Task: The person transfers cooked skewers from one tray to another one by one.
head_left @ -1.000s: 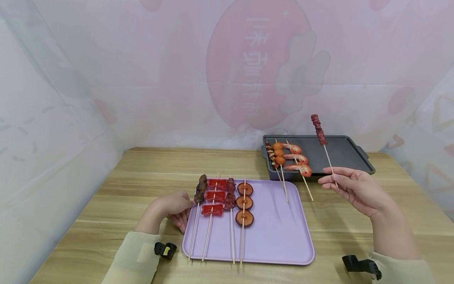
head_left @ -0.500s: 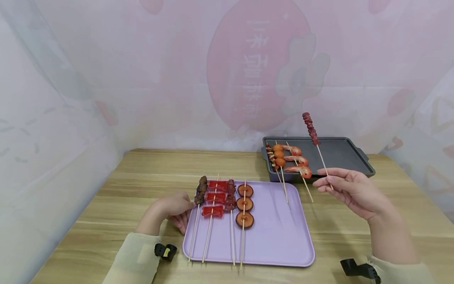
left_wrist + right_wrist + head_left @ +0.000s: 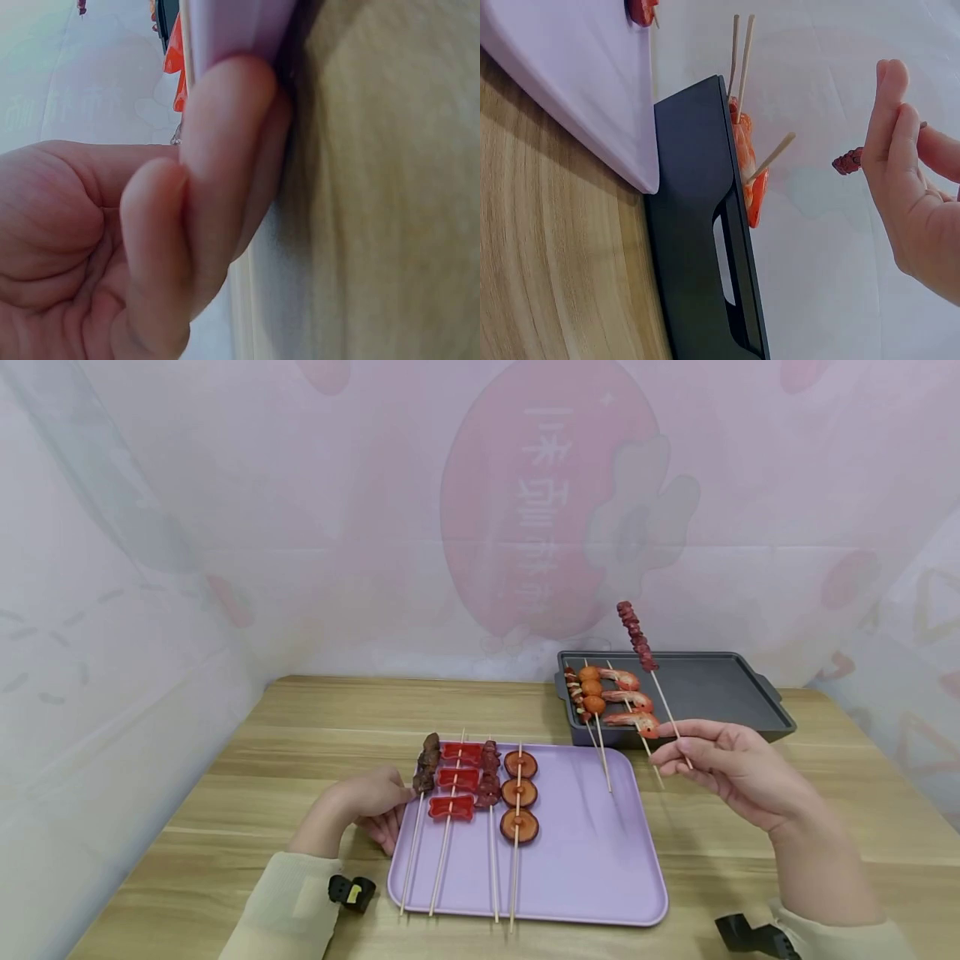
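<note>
My right hand (image 3: 738,768) pinches the bare stick of a dark red meat skewer (image 3: 636,637) between thumb and fingers. The skewer leans up to the left, meat end high, in front of the grey grill pan (image 3: 705,685). At the left edge of the lilac tray (image 3: 585,877), my left hand (image 3: 367,802) grips the rim, and its fingers (image 3: 225,127) lie against the tray's side. Across the tray lie a brown meat skewer (image 3: 427,764), a glossy red skewer (image 3: 457,779), another dark red meat skewer (image 3: 488,777) and a mushroom skewer (image 3: 520,793).
The grill pan's left part holds a small mixed skewer (image 3: 574,689), an orange ball skewer (image 3: 592,687) and a shrimp skewer (image 3: 632,702), their sticks poking over the front edge. A wooden table (image 3: 300,718) carries everything, with a printed pink cloth (image 3: 337,527) behind.
My right hand has moved left with the meat skewer, whose meat end now overlaps the shrimp side of the grill pan. The left hand stays at the tray's edge.
</note>
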`<move>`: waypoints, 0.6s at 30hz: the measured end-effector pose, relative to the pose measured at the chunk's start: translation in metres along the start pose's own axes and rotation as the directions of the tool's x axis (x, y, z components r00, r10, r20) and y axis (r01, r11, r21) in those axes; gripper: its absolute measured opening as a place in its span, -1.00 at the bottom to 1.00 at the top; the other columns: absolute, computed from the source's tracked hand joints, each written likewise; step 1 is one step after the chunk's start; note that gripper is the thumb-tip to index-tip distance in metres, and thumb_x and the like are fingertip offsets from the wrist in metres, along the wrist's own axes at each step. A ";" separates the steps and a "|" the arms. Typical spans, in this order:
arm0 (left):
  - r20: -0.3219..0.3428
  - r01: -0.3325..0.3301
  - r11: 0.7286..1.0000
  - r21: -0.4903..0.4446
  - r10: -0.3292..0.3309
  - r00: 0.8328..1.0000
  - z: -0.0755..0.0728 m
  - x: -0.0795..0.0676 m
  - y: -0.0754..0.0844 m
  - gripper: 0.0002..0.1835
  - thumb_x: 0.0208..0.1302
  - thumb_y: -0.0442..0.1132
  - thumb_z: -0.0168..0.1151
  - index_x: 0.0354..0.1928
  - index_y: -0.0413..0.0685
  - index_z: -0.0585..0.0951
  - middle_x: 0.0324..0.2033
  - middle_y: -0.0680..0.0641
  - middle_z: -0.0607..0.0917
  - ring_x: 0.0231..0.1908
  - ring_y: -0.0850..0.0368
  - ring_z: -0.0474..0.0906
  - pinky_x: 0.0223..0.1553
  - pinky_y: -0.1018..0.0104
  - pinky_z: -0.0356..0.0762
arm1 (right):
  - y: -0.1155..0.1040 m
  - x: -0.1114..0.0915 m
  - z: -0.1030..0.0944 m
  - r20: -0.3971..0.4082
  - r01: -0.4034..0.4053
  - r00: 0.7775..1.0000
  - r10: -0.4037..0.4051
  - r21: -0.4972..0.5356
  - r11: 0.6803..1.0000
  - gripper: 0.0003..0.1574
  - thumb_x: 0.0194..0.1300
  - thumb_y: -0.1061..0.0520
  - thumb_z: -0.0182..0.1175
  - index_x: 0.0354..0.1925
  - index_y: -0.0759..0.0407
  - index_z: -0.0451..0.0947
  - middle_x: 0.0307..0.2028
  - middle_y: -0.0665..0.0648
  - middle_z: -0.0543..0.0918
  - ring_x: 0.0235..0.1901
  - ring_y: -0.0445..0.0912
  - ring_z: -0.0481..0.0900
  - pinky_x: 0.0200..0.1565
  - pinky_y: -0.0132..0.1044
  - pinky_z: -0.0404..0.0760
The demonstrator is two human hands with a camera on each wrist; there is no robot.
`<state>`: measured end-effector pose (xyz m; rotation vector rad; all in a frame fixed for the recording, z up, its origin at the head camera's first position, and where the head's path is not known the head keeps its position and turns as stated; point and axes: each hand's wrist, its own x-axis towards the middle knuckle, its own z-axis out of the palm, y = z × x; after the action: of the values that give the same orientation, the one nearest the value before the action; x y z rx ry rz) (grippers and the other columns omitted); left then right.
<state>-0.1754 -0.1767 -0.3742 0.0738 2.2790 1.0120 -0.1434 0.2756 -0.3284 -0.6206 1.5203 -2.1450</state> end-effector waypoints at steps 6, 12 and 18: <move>-0.001 -0.002 1.000 0.010 0.002 1.000 0.000 0.000 0.000 -0.49 0.54 -0.25 -0.12 -0.64 -0.25 0.51 -0.78 -0.10 0.63 -0.82 0.22 0.56 -0.72 0.41 0.60 | 0.001 0.002 0.007 0.006 -0.016 1.000 0.016 -0.003 1.000 -0.55 0.55 0.40 -0.22 0.17 0.24 0.52 -0.07 0.18 0.76 -0.07 -0.11 0.76 0.05 -0.44 0.66; 0.001 -0.005 1.000 0.014 0.005 1.000 0.000 0.001 -0.002 -0.49 0.53 -0.25 -0.12 -0.63 -0.26 0.52 -0.79 -0.09 0.63 -0.82 0.23 0.56 -0.74 0.43 0.58 | 0.002 0.004 0.013 0.000 -0.041 0.999 0.041 -0.030 0.999 -0.57 0.54 0.40 -0.20 0.15 0.21 0.53 -0.09 0.17 0.77 -0.10 -0.12 0.77 0.01 -0.46 0.68; 0.002 -0.007 1.000 0.010 0.007 1.000 0.000 0.002 -0.002 -0.50 0.53 -0.25 -0.12 -0.61 -0.30 0.53 -0.80 -0.08 0.61 -0.81 0.22 0.56 -0.75 0.45 0.56 | 0.003 0.007 0.020 -0.003 -0.061 0.998 0.061 -0.085 0.995 -0.62 0.54 0.37 -0.16 0.13 0.21 0.52 -0.12 0.15 0.78 -0.13 -0.14 0.77 0.00 -0.43 0.70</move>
<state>-0.1768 -0.1781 -0.3767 0.0868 2.2840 1.0039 -0.1372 0.2553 -0.3241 -0.5949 1.6168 -2.0439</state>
